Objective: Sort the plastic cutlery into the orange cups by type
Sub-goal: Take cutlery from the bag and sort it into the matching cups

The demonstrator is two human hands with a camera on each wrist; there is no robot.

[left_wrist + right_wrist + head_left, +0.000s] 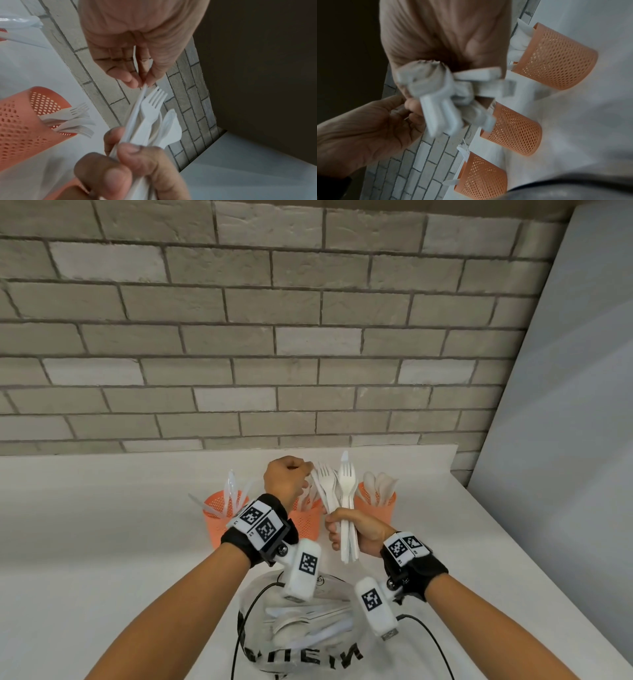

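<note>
Clear plastic comes first: a bag [301, 625] lies flat on the white table [102, 542] just below the wrists, more cutlery dim inside it, its lower part cut off by the frame. Above it the right hand [356, 534] is clenched round a bunch [346, 508] of white pieces by their handles, heads up and fanned, probably so each type can be read and drawn singly. The left hand [287, 481] pinches the tip of one thin piece [139, 102] at the bunch's left edge; seen edge-on, it could be a knife or a fork, I cannot tell which. It is raised right over the cups, a short drop once the piece is free.

Behind stand three orange mesh cups: the left cup [219, 515] with clear pieces, likely knives; the middle cup [306, 517], half hidden by the left wrist, holding forks; the right cup [376, 505] holding spoons. The right wrist view is blurred, so the handle ends are hard to count.
</note>
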